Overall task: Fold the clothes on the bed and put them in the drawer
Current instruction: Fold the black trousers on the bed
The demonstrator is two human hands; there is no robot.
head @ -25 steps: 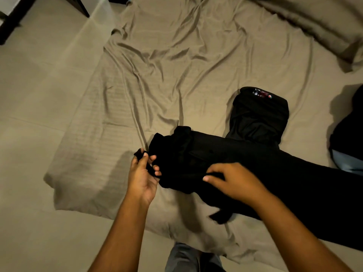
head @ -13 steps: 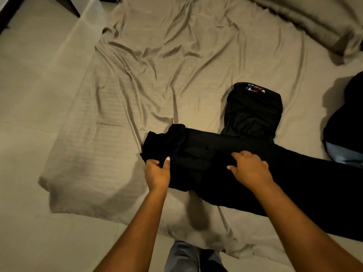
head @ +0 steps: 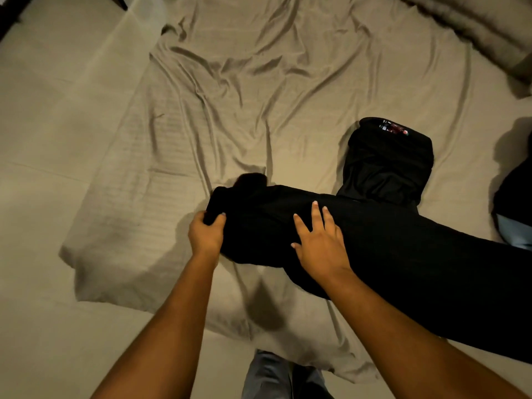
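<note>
Gripping the bunched end of the long black garment (head: 403, 249), which lies left-to-right across the bed (head: 230, 110), the left hand (head: 205, 236) curls round it while the right hand (head: 318, 243) presses flat, fingers spread, just beside.

Right hand (head: 319, 246) apparently flatter on garment (head: 408, 254)

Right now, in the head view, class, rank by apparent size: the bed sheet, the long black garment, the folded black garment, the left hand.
1. bed sheet
2. long black garment
3. folded black garment
4. left hand, smallest though nearer the camera
</note>
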